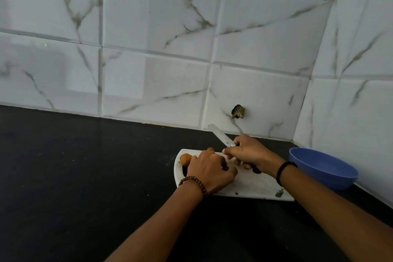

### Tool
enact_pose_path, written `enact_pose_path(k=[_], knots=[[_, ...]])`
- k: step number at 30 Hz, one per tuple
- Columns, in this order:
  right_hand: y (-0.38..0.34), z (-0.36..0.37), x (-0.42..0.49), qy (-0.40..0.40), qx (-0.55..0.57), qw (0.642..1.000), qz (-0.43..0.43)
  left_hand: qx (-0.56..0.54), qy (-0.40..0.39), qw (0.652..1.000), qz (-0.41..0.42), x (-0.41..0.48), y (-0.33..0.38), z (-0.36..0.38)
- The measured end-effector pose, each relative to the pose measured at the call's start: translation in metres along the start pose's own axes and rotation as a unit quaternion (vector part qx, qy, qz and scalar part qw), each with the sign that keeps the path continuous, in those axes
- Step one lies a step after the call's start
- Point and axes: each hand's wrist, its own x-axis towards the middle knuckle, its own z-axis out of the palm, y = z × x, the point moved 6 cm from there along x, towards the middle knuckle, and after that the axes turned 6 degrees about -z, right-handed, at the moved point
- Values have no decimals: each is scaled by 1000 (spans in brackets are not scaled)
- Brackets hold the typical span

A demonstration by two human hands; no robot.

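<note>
Orange carrot [185,159], blunt-ended, lies across the far left part of the white, rounded cutting board [255,185], which sits on the black stone desk [85,176]. Your left hand [209,169] is curled over the carrot and pins it down, so only its left end and a sliver past the fingers show. Your right hand [248,153] is clamped on the black-handled knife [220,135]; its pale blade points up and away toward the wall, clear of the carrot. Judge the work as early: no cut pieces are plainly visible on the board, and the round blue plastic bowl [325,168] just right of the board shows nothing inside. Slicing and transfer remain. White marble-veined wall tiles [148,49] stand close behind, one with a chipped hole [238,111]. Your right wrist lies just beside the bowl's rim; nothing else obstructs the cut.
</note>
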Motion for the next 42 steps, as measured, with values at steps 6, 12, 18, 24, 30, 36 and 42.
enact_pose_path(k=[6, 12, 18, 24, 30, 36, 42], knots=[[7, -7, -31, -3, -14, 1000, 2, 5, -21, 1000, 11, -2, 3, 5], [19, -8, -46, 3, -21, 1000, 16, -10, -27, 999, 16, -1, 9, 12], [23, -9, -64, 16, 9, 999, 33, -54, -41, 997, 29, -3, 7, 10], [28, -20, -75, 53, 6, 998, 18, -61, -33, 997, 15, -2, 6, 12], [33, -24, -92, 31, -64, 997, -11, -79, -25, 996, 14, -4, 9, 11], [32, -21, -105, 41, -128, 990, -49, -97, -22, 995, 22, -5, 10, 9], [24, -19, -113, 54, -173, 980, -87, -71, -22, 997, 18, -2, 7, 11]])
